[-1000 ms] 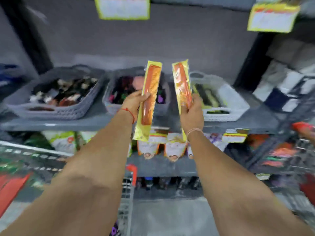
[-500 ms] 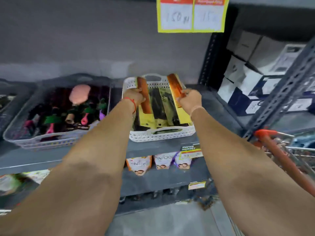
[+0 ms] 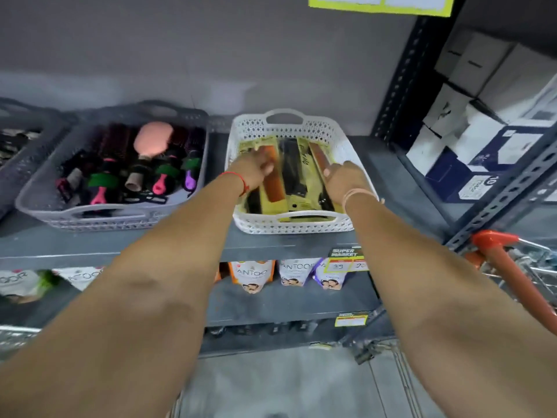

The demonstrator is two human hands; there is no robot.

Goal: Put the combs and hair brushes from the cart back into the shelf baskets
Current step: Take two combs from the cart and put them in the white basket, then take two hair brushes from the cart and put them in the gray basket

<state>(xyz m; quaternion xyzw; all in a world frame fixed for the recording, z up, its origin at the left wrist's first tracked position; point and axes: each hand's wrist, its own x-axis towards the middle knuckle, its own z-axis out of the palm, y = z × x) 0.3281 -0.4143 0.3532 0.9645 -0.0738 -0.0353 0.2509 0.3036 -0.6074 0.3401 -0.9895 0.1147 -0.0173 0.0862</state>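
Observation:
A white lattice basket (image 3: 290,225) stands on the grey shelf and holds several packaged combs, with black ones (image 3: 290,171) in the middle. My left hand (image 3: 252,169) is down inside the basket, gripping an orange comb in a yellow packet (image 3: 272,188) that lies along the left side. My right hand (image 3: 343,177) is inside too, gripping a second orange comb packet (image 3: 317,153) along the right side. Both packets rest flat on the pile. My hands hide part of each packet.
A grey basket (image 3: 120,213) of hair brushes sits to the left, and another grey basket is at the far left edge. The cart's orange handle (image 3: 509,270) is at the right. White and blue boxes (image 3: 482,131) fill the neighbouring shelf. Pouches (image 3: 252,276) hang below.
My hands carried the two orange comb packets from upright in front of the shelf down into the white basket, where they now lie flat. The view shifted right.

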